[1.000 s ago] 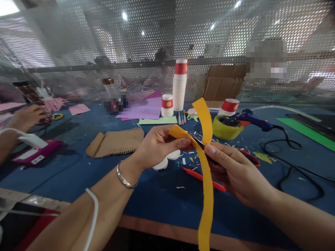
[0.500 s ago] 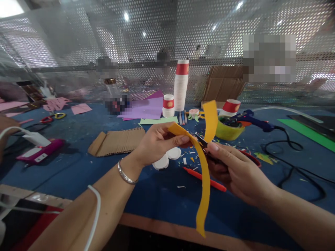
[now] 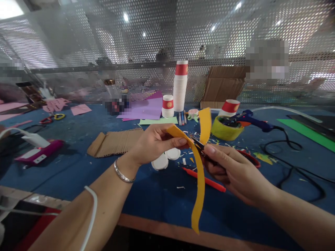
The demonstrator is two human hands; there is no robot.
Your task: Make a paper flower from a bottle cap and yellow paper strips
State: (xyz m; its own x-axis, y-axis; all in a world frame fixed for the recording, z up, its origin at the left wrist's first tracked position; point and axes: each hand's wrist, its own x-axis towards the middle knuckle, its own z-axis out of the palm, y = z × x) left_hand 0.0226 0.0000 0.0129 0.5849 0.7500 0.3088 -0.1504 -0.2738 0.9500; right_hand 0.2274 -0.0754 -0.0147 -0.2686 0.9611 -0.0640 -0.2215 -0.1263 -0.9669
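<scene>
My left hand (image 3: 159, 143) pinches a yellow paper strip (image 3: 199, 188) between thumb and fingers; its long end hangs down over the table's front edge. In my right hand (image 3: 227, 164) is a pair of scissors (image 3: 197, 143), closed fingers around it, the dark blades pointing left at the strip beside my left thumb. Another piece of the yellow paper (image 3: 205, 125) stands up behind the blades. My right hand hides most of the scissors, though a red handle loop (image 3: 250, 158) shows behind it. Below lies an orange-red marker (image 3: 209, 183) on the table.
Two white round lids (image 3: 160, 162) and paper scraps lie under my hands. Corrugated cardboard (image 3: 115, 142) is at left, a purple power strip (image 3: 39, 153) farther left. Behind stands a stack of paper cups (image 3: 180, 87). A blue glue gun (image 3: 248, 120) rests on a yellow tape roll (image 3: 227, 130), its cord trailing right.
The scissors and my right hand have shifted slightly left along the strip. The upright yellow piece has moved left and lower, and the hanging end has swung a little left.
</scene>
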